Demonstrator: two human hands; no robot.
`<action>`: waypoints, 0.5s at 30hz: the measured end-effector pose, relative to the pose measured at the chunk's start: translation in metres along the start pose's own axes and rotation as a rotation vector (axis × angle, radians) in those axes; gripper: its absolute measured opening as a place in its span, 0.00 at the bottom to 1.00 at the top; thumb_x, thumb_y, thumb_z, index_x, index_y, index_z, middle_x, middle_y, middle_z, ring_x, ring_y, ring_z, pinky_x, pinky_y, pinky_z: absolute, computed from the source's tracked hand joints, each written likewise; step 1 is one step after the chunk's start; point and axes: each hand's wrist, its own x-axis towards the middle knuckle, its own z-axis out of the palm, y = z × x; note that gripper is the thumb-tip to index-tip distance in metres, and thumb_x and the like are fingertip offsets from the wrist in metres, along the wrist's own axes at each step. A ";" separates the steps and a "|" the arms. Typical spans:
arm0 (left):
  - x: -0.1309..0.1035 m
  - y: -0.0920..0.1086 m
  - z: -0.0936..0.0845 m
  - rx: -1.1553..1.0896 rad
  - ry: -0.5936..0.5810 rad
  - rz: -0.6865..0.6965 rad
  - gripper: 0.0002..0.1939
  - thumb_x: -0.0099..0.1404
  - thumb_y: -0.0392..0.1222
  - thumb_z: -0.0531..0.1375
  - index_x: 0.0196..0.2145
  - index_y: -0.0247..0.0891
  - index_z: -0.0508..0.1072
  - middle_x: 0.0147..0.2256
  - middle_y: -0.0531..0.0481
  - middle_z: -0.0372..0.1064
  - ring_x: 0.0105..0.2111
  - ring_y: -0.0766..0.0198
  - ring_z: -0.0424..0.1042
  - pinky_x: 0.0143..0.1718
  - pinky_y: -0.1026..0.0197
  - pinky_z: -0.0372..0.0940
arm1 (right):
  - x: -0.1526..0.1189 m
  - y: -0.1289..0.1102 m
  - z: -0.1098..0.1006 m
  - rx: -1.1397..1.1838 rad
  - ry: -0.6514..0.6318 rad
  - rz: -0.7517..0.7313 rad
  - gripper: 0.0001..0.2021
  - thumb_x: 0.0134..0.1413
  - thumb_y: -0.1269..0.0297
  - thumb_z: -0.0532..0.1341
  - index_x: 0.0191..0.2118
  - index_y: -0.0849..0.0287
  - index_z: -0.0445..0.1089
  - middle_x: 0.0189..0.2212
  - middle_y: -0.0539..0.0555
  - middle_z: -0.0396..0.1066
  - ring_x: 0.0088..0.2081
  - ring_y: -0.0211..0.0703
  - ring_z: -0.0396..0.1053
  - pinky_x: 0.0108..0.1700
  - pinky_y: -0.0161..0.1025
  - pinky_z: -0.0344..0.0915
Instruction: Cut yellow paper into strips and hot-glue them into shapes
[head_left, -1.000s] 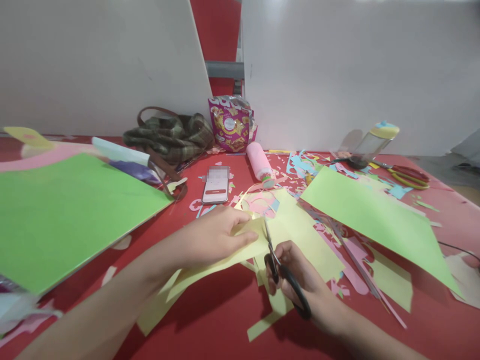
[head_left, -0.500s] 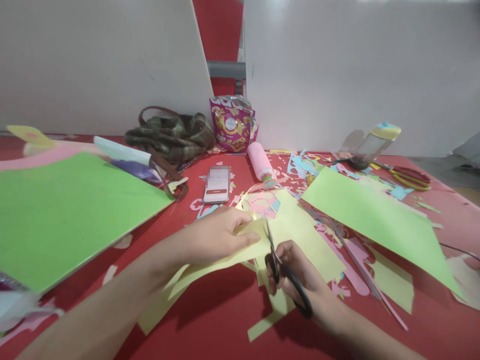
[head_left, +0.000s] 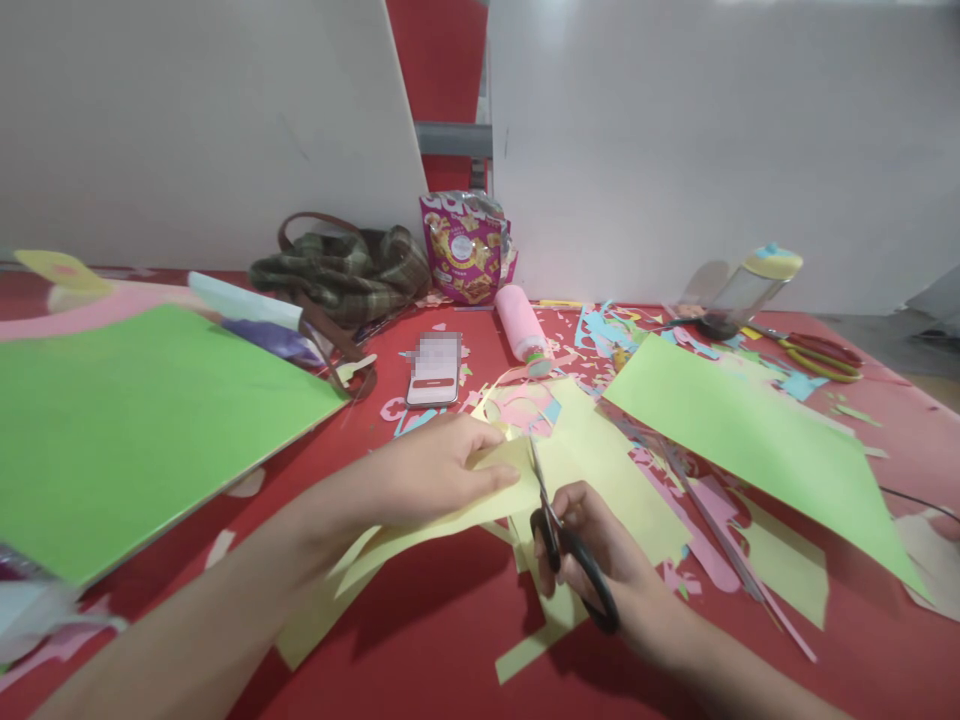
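Observation:
My left hand (head_left: 442, 470) grips a pale yellow sheet of paper (head_left: 450, 522), thumb on top and fingers partly hidden beneath. The sheet is raised a little over the red table and droops toward the lower left. Black-handled scissors (head_left: 592, 580) are in my right hand (head_left: 600, 540), fingers through the loops. Their blades point away from me and meet the right edge of the sheet, close to my left thumb. More yellow paper (head_left: 622, 480) lies flat behind and to the right of the scissors. A yellow strip (head_left: 536, 650) rests just below them.
Green sheets lie left (head_left: 150, 430) and right (head_left: 750, 450). Behind my hands are a phone (head_left: 433, 370), a pink bottle (head_left: 519, 322), a snack bag (head_left: 466, 248) and a plaid bag (head_left: 352, 265). Coloured scraps, yellow-handled scissors (head_left: 821, 360) and a clear bottle (head_left: 750, 290) occupy the right.
The handle loops of the scissors have drawn slightly closer together. My left hand and the sheet have stayed almost still.

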 end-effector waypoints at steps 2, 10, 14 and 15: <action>0.000 0.001 0.000 0.013 -0.001 0.002 0.16 0.56 0.50 0.46 0.28 0.36 0.66 0.24 0.54 0.62 0.24 0.67 0.61 0.21 0.68 0.49 | 0.000 0.001 0.000 -0.016 0.013 -0.013 0.18 0.44 0.52 0.57 0.35 0.56 0.51 0.27 0.49 0.60 0.28 0.36 0.58 0.32 0.38 0.54; 0.001 0.003 0.000 0.041 0.020 0.013 0.16 0.56 0.49 0.46 0.28 0.35 0.66 0.24 0.54 0.62 0.24 0.67 0.61 0.21 0.68 0.48 | 0.000 0.001 0.000 -0.015 0.003 -0.022 0.17 0.45 0.53 0.57 0.35 0.56 0.51 0.27 0.50 0.60 0.29 0.36 0.59 0.32 0.38 0.54; 0.001 0.003 0.000 0.027 0.025 0.004 0.16 0.56 0.49 0.46 0.27 0.35 0.66 0.23 0.54 0.62 0.23 0.67 0.60 0.20 0.68 0.49 | 0.000 0.000 0.001 -0.011 0.011 0.002 0.17 0.45 0.54 0.57 0.35 0.56 0.50 0.26 0.49 0.60 0.27 0.36 0.59 0.30 0.36 0.55; 0.001 0.003 0.000 0.019 0.022 -0.001 0.16 0.56 0.49 0.46 0.27 0.35 0.66 0.23 0.54 0.62 0.23 0.67 0.60 0.20 0.68 0.49 | 0.000 0.000 0.001 -0.007 0.011 0.004 0.17 0.45 0.53 0.57 0.35 0.56 0.50 0.26 0.49 0.60 0.27 0.36 0.59 0.30 0.36 0.55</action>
